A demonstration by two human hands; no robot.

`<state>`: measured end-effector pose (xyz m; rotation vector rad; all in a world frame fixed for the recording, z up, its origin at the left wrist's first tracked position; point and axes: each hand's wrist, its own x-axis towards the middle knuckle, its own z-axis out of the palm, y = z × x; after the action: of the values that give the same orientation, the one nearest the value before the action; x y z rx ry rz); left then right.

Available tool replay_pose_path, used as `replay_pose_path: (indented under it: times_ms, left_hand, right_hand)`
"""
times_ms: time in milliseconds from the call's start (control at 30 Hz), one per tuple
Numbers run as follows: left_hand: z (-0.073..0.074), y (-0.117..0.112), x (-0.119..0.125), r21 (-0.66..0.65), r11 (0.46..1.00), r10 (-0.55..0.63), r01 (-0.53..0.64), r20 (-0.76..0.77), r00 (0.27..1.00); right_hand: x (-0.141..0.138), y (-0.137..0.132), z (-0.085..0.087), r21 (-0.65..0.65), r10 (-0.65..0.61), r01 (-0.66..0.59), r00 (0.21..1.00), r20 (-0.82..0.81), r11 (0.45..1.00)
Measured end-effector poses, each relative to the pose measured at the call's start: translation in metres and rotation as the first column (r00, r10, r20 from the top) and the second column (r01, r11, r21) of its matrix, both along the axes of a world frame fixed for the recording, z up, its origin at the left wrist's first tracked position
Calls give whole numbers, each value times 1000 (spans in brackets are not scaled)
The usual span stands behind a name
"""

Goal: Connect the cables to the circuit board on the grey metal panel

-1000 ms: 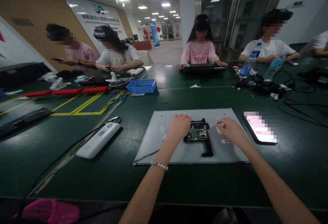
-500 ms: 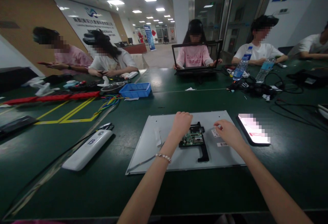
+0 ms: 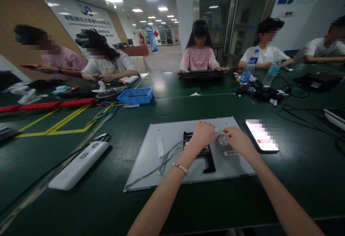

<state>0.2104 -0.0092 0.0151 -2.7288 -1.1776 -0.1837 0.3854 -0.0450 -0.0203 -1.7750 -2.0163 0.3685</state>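
Observation:
A pale grey flat panel (image 3: 145, 157) lies on the table in front of me. On it sits a black bracket (image 3: 211, 164) around a circuit board, largely covered by my left hand (image 3: 204, 135). That hand is closed above the bracket, its fingertips turned away from view. A small whitish bit (image 3: 216, 130) shows at its fingers; I cannot make out what it is. Just right of it, my right hand (image 3: 237, 139) has thumb and finger drawn together over the labels (image 3: 230, 153). Whatever they pinch is hidden. Grey cables (image 3: 164, 160) run across the panel's left part, beside a white strip (image 3: 160, 146).
A lit phone (image 3: 260, 137) lies right of the panel, a white power bank (image 3: 81, 166) with a cable to the left. Farther back are a blue bin (image 3: 136, 96), water bottles (image 3: 249, 67) and black cables. Several people sit around the table, one holding a black frame (image 3: 205, 75).
My left hand has moved right, toward my right hand. More grey cable now lies across the panel near the bracket. The person opposite has lowered the black frame onto the table.

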Motion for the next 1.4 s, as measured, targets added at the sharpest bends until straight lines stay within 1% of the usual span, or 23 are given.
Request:
replay_pose_path:
  times_ms: [133, 200, 267, 367, 433, 500, 633, 767, 867, 1067, 1400]
  left_hand:
    - [5, -9, -36, -62, 995, 88, -80, 144, 986]
    - [4, -14, -55, -105, 987, 138, -119, 205, 969]
    - [1, -18, -72, -170, 977, 168, -128, 245, 955]
    - [-1, -23, -94, -307, 949, 155, -66, 273, 950]
    - [-2, -25, -106, -403, 915, 137, -7, 294, 946]
    - [-3, -25, -114, -471, 881, 127, 41, 320, 939]
    - [-7, -24, -125, -534, 838, 97, 112, 348, 932]
    - [-11, -22, -130, -574, 806, 102, 144, 374, 922]
    - [-12, -22, -133, -579, 800, 100, 158, 388, 916]
    - [-12, -22, -138, -594, 786, 99, 170, 393, 914]
    - [-13, -24, -142, -610, 771, 92, 181, 388, 917]
  right_hand:
    - [-3, -1, -2, -1, 60, -60, 998, 7, 998]
    - [-4, -1, -4, 5, 91, -91, 996, 13, 996]
    - [-4, -1, -7, 5, 110, -110, 994, 8, 994]
    - [-4, -1, -9, -3, 115, -115, 993, -16, 993]
    - [-4, -2, -9, -4, 109, -109, 994, -28, 994]
    - [-4, -2, -9, -2, 101, -101, 994, -31, 995]
    - [-6, -2, -10, 12, 45, -45, 999, -16, 999]
    - [-6, -2, -14, 23, -14, 14, 1000, 9, 1000]
    - [-6, -1, -18, 33, -28, 27, 1000, 15, 999]
    - [-7, -1, -21, 46, -1, -1, 998, 58, 999]
    - [-11, -5, -14, 34, -38, 36, 997, 66, 999]
